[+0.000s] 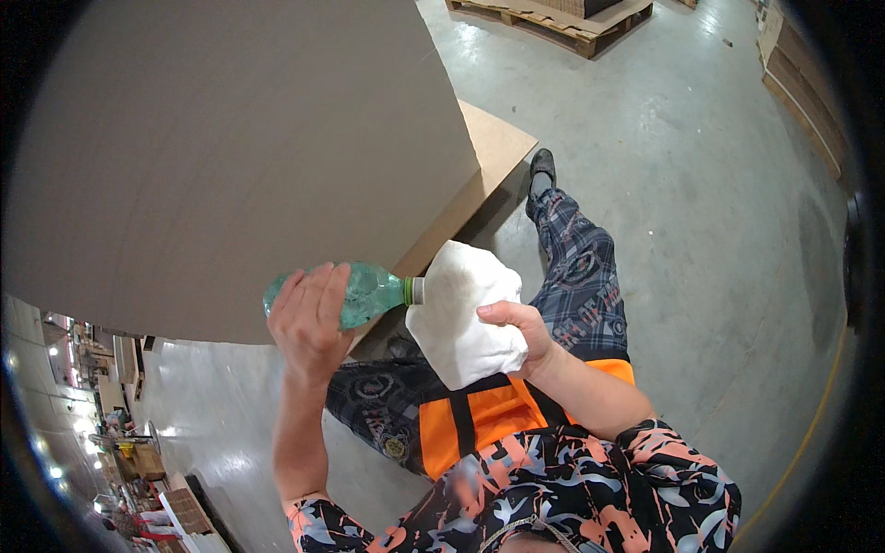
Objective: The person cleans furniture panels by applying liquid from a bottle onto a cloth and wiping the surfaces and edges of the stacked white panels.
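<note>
My left hand (312,309) is wrapped round a clear green plastic bottle (371,291). The bottle lies tilted on its side, its neck with a green ring pointing right. Its mouth end meets the edge of a folded white cloth (464,309); whether liquid is coming out cannot be made out. My right hand (521,334) grips the cloth from the right, thumb on top and the other fingers hidden beneath it. Both hands are in front of my body, above my lap.
A large grey-brown board (230,166) fills the upper left, with a light wooden board edge (493,147) beneath it. A wooden pallet (562,28) stands at the far side on the grey concrete floor (701,212). Stacked boards (802,83) are at the upper right.
</note>
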A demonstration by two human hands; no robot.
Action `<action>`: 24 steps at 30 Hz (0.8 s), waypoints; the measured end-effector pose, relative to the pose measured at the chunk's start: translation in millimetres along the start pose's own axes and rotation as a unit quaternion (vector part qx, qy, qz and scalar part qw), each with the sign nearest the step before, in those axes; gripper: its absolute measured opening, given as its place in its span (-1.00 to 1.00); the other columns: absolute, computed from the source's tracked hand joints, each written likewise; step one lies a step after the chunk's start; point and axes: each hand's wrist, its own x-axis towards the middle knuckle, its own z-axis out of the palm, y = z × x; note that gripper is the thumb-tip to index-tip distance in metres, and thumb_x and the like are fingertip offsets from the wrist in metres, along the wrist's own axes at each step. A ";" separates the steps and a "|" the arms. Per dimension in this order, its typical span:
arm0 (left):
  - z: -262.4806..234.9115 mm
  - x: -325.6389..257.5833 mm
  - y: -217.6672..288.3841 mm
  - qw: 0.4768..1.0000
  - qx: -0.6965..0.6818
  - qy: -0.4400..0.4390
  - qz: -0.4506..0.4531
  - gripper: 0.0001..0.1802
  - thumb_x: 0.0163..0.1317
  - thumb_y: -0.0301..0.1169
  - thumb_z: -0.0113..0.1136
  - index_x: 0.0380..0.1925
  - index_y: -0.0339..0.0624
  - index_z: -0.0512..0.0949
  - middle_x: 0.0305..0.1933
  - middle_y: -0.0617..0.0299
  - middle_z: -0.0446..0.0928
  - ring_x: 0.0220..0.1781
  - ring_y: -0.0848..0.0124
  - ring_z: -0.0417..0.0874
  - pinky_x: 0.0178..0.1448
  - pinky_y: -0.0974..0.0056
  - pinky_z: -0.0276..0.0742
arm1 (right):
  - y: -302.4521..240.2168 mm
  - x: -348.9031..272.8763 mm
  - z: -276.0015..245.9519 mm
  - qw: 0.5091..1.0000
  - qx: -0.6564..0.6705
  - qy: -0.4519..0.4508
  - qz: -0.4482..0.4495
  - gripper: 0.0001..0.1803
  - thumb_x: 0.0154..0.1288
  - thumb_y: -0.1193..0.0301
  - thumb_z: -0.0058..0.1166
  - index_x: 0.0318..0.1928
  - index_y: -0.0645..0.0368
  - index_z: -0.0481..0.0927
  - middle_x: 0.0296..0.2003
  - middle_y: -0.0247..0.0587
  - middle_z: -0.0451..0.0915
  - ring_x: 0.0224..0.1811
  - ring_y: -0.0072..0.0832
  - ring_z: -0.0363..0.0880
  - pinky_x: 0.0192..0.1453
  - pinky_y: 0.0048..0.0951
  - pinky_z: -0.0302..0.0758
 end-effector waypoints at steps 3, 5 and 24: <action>-1.8 3.8 -3.1 1.000 -0.001 0.006 0.007 -0.46 -0.27 -0.63 0.24 -0.11 -0.18 0.62 -0.14 0.08 0.68 -0.12 0.17 0.72 0.09 -0.01 0.60 | 0.1 1.7 -1.9 1.000 0.001 -0.010 0.003 -0.37 0.25 0.40 -0.02 0.33 0.29 0.23 0.11 0.06 0.52 0.10 -0.14 0.59 0.22 -0.12 0.53; -2.3 4.1 -1.3 1.000 0.002 0.008 0.005 -0.46 -0.27 -0.63 0.25 -0.11 -0.18 0.62 -0.15 0.08 0.68 -0.12 0.17 0.72 0.08 -0.01 0.60 | 0.0 3.4 -2.7 1.000 0.006 -0.026 0.007 -0.37 0.25 0.40 -0.03 0.33 0.29 0.24 0.12 0.07 0.52 0.11 -0.13 0.59 0.22 -0.11 0.53; 1.7 12.2 -12.3 1.000 0.010 -0.002 0.009 -0.50 -0.19 -0.59 0.30 -0.11 -0.17 0.62 -0.18 0.10 0.69 -0.12 0.20 0.73 0.13 -0.02 0.59 | 3.9 17.4 -0.9 0.999 0.035 0.012 0.024 -0.36 0.25 0.42 -0.02 0.34 0.28 0.22 0.16 0.08 0.49 0.17 -0.09 0.54 0.29 -0.10 0.46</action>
